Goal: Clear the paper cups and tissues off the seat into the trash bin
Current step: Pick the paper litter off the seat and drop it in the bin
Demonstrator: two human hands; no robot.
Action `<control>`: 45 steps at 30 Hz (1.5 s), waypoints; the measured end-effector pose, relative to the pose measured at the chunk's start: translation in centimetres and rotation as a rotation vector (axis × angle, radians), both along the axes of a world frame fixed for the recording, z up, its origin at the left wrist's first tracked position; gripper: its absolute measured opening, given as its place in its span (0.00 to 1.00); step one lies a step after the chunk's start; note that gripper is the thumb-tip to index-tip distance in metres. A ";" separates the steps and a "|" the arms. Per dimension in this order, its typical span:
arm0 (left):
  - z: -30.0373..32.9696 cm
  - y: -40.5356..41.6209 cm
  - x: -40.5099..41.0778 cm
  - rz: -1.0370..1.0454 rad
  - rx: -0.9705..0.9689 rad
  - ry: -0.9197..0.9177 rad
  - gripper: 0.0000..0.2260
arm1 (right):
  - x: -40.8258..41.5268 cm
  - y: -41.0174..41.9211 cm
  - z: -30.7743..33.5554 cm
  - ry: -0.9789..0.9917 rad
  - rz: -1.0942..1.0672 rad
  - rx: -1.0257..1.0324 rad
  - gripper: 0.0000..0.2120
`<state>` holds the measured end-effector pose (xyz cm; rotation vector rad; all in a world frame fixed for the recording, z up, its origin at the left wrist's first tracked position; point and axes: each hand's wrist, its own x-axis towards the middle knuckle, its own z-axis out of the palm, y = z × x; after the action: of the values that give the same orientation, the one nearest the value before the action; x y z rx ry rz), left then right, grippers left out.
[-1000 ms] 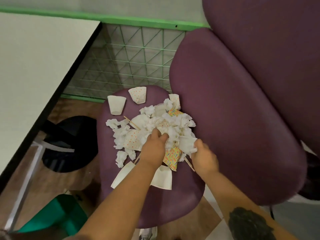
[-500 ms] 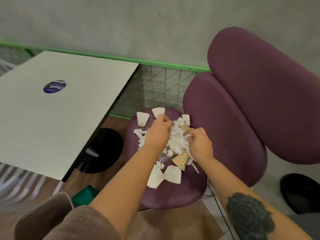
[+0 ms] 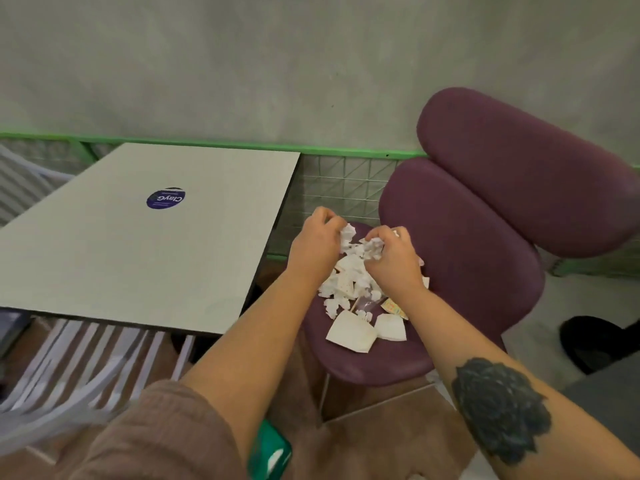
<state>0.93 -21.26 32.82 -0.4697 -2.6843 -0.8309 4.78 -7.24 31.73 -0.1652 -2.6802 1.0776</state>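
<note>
A heap of crumpled white tissues (image 3: 349,277) and paper cups lies on the small purple seat (image 3: 377,362). My left hand (image 3: 315,245) is closed around tissues at the heap's far left side. My right hand (image 3: 391,258) grips a wad of tissues at the far right side. Two flattened white paper cups (image 3: 351,331) (image 3: 391,327) lie at the near edge of the heap. A colourful patterned cup (image 3: 393,307) peeks out beside my right wrist. A green object (image 3: 268,452), maybe the trash bin, shows low down by my left elbow.
A grey table (image 3: 138,244) with a round blue sticker (image 3: 165,199) stands to the left. White chair slats (image 3: 86,362) show under its near edge. Larger purple cushions (image 3: 460,244) (image 3: 526,168) rise on the right. A green wire-mesh rail (image 3: 339,178) runs along the wall.
The camera has pulled back and up. Both hands have reached to the far side of the heap and closed on tissues, drawing them together. The two far cups are now hidden behind my hands.
</note>
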 end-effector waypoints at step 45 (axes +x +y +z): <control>-10.2 -28.9 17.3 0.154 -0.092 -0.295 0.16 | 14.1 -27.2 -7.9 -0.444 0.479 0.084 0.42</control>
<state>18.26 -50.17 22.61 -0.1661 -2.9925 -0.7877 18.90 -34.47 23.86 0.3074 -3.2649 1.1598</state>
